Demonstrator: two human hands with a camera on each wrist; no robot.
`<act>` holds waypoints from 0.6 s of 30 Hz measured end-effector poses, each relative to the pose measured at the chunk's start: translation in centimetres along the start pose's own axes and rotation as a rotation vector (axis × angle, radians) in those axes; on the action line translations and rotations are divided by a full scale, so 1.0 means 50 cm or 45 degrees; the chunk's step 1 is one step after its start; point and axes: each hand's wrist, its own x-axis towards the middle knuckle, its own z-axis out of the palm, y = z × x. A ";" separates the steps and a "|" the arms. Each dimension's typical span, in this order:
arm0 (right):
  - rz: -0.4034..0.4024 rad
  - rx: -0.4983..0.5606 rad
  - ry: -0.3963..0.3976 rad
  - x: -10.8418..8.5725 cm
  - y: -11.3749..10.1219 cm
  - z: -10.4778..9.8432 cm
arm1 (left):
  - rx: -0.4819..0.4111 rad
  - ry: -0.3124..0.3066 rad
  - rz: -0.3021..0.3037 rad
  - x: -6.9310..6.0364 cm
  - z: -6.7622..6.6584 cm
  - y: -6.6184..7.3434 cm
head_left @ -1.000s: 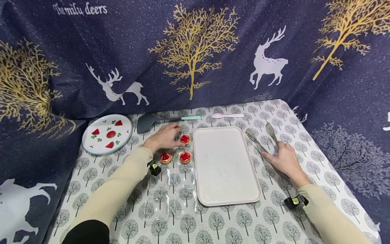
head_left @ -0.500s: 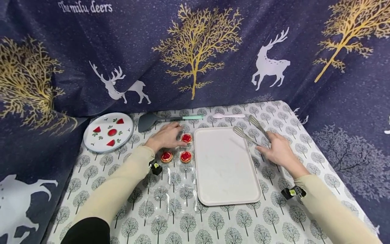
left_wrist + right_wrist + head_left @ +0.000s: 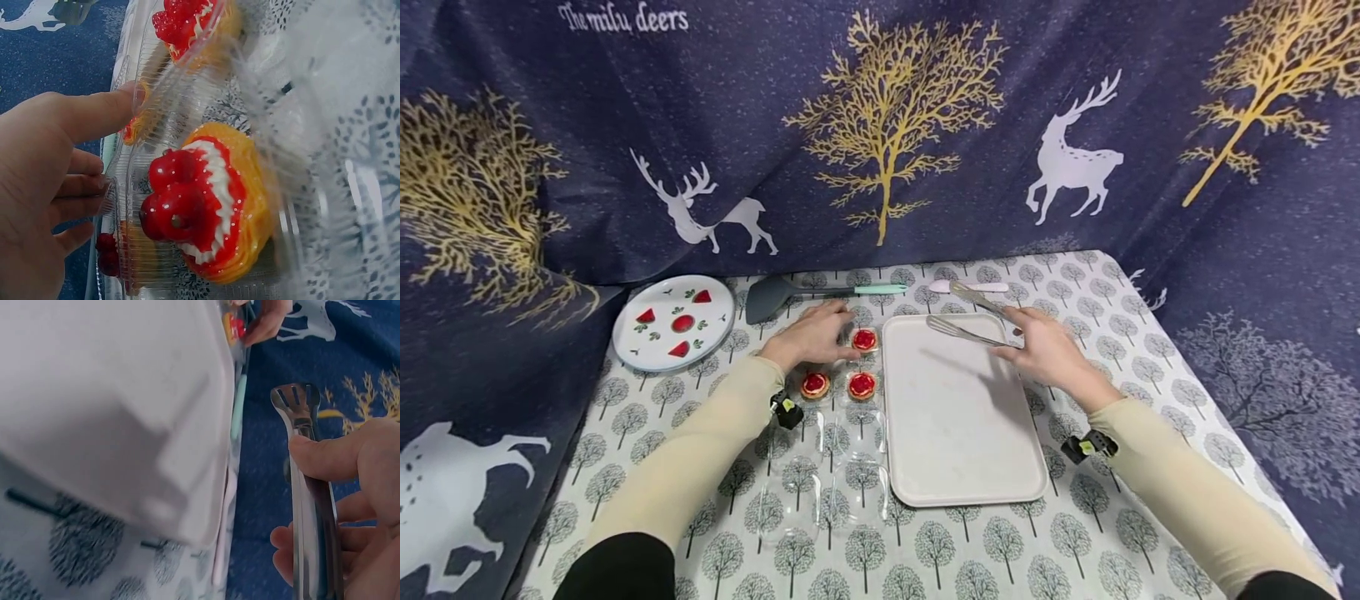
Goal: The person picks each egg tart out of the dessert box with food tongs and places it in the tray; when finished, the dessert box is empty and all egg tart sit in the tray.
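In the head view my right hand (image 3: 1047,348) holds metal tongs (image 3: 964,332) over the upper right of the white tray (image 3: 962,417), their slotted ends apart and pointing left. The right wrist view shows the thumb pressed along the tongs (image 3: 315,512), fingers on the other side. My left hand (image 3: 811,337) is at the far rim of a clear plastic container (image 3: 793,500). Its thumb and fingers touch that rim in the left wrist view, where a red-topped tart (image 3: 209,203) sits inside. Several such tarts (image 3: 861,385) lie in the container's far part.
A round plate (image 3: 655,354) with watermelon pictures lies at the back left. Behind the container is a grey spatula (image 3: 767,298) with a mint handle. A pink spoon (image 3: 992,287) lies behind the tray, near the tongs. A dark blue cloth (image 3: 925,208) hangs behind the table.
My right hand has carried the tongs up and leftward from the table right of the tray to above it. The left hand has stayed by the container. The head view has shifted slightly.
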 end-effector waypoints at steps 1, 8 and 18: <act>-0.015 0.000 -0.006 0.004 -0.005 0.001 | 0.001 -0.003 -0.009 0.000 0.000 0.001; -0.140 -0.062 -0.008 0.033 -0.047 0.008 | -0.009 -0.019 -0.036 -0.003 -0.005 0.007; -0.249 -0.131 -0.032 0.065 -0.090 0.017 | -0.023 -0.027 -0.058 -0.002 -0.007 0.010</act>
